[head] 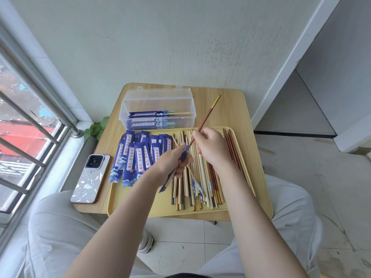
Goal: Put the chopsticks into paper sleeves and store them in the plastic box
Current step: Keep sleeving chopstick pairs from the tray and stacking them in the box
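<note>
Head view: my right hand [210,148] pinches a red chopstick [206,117], tip entering the blue sleeve [181,159] my left hand [172,163] grips. Both hover over the yellow tray [140,209], plastic box [158,109] beyond.

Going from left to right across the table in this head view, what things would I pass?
Phone → pile of blue paper sleeves → left hand gripping a sleeve → right hand holding a red chopstick → red chopsticks lying apart near the tray's right edge.
</note>
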